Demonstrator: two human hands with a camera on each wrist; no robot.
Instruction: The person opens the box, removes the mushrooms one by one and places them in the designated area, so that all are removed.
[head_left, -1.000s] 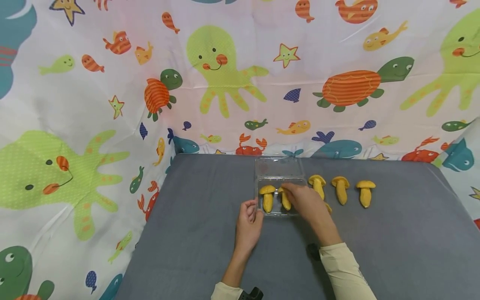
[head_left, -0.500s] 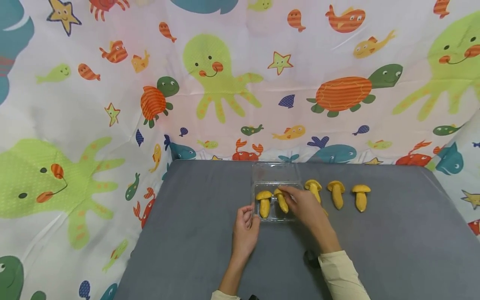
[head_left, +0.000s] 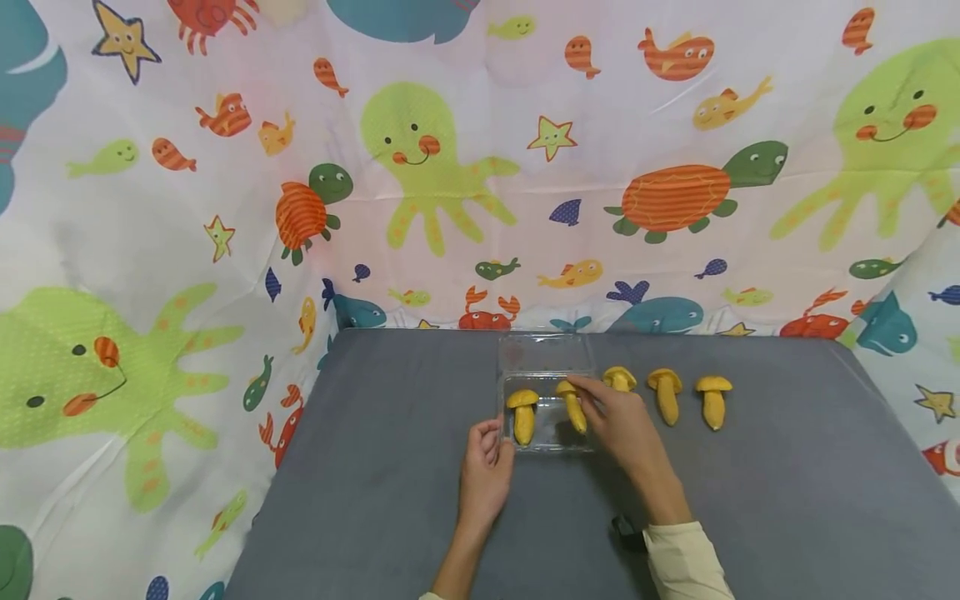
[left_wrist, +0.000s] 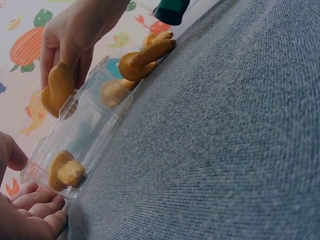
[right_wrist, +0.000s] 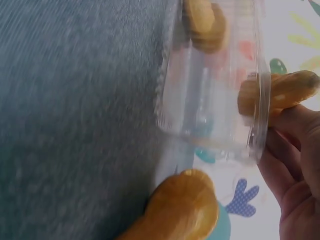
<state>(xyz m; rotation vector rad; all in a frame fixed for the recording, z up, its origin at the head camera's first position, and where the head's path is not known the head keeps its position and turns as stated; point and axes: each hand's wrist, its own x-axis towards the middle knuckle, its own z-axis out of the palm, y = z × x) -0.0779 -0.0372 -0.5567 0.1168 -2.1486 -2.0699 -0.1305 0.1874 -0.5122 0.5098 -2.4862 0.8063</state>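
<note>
A clear plastic clamshell box (head_left: 551, 451) lies on the grey cloth with its lid folded back. One yellow mushroom (head_left: 523, 417) lies in its left part. My right hand (head_left: 626, 425) pinches a second yellow mushroom (head_left: 572, 408) over the right part; the left wrist view shows this mushroom (left_wrist: 59, 87) raised at the rim level, stem up toward the camera. At the box's left front corner my left hand (head_left: 486, 471) holds the wall between thumb and curled fingers. In the left wrist view its fingers (left_wrist: 42, 210) lie against the outside of the box.
Right of the box, a row of yellow mushrooms stretches along the cloth: one (head_left: 619, 379) partly behind my right hand, another (head_left: 665, 396), and one (head_left: 713, 402) farthest right. A curtain (head_left: 450, 183) printed with sea animals hangs behind and at the sides.
The pinched mushroom has shifted right within the box, along with my right hand. My left hand keeps its place at the corner. The head view has tilted slightly upward.
</note>
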